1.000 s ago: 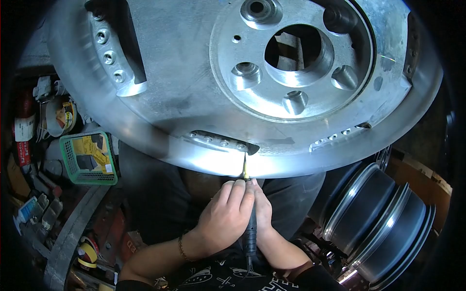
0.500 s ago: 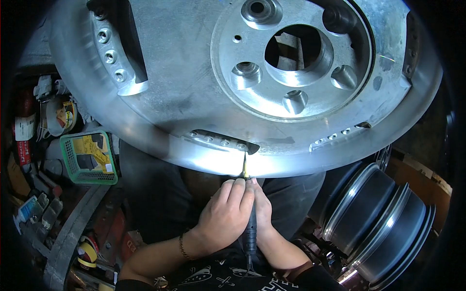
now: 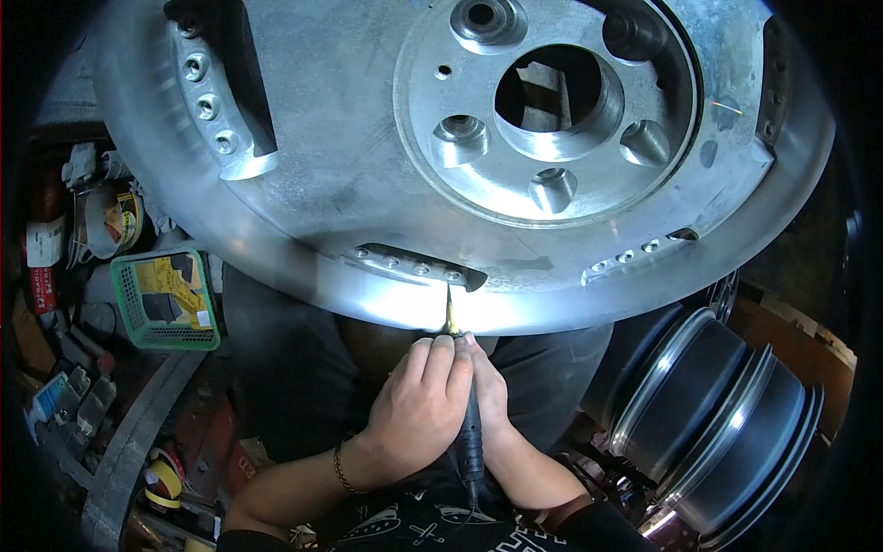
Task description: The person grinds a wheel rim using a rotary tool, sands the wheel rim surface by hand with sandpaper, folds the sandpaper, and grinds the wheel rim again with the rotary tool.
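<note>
A large grey metal wheel (image 3: 340,120) fills the upper part of the view, with round holes at its hub and slots near its edge. My left hand (image 3: 418,400) is closed around the front of a black pen-shaped rotary tool (image 3: 470,446). On the tool's other side, my right hand (image 3: 489,391) is wrapped against it, partly hidden behind my left. The thin tip of the tool points up at the bright wheel rim, just below the right end of the bottom slot (image 3: 418,264). Whether it touches the metal is hard to tell.
At the left stand a green basket (image 3: 122,308) with yellow sandpaper pieces and a round container (image 3: 112,221). Yellow tape rolls (image 3: 164,483) lie lower down. Several shiny wheel rims (image 3: 727,423) are at the right, beside a cardboard box (image 3: 832,368).
Both hands and the tool have shifted slightly left along the rim, the tip too. The wheel's hub appears slightly further left and up.
</note>
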`<state>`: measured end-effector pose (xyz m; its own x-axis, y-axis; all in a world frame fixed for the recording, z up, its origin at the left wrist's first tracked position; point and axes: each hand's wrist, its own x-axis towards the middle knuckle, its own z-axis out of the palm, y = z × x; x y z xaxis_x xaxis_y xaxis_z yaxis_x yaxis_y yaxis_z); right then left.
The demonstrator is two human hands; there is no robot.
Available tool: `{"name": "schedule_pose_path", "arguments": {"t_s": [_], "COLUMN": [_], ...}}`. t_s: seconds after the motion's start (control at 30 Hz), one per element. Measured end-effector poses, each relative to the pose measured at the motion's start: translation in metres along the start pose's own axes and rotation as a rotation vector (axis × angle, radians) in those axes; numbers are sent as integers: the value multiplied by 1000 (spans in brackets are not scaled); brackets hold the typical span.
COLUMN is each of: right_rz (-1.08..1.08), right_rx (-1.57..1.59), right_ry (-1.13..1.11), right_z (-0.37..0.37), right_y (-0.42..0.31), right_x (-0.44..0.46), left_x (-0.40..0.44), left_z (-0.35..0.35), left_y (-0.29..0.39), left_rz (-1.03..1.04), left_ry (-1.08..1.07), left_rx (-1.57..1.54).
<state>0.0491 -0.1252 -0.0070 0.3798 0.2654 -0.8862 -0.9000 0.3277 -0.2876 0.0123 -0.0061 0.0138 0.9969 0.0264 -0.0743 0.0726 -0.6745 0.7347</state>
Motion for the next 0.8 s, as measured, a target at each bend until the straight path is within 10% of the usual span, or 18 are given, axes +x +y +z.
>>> {"name": "schedule_pose_path", "arguments": {"t_s": [0.8], "right_rz": [-54], "right_rx": [-35], "right_ry": [10], "right_z": [6], "right_y": [-1], "right_x": [-3], "left_x": [0], "left_z": [-3], "left_y": [-4], "left_rz": [-26], "left_ry": [-24], "left_rx": [-125]}}
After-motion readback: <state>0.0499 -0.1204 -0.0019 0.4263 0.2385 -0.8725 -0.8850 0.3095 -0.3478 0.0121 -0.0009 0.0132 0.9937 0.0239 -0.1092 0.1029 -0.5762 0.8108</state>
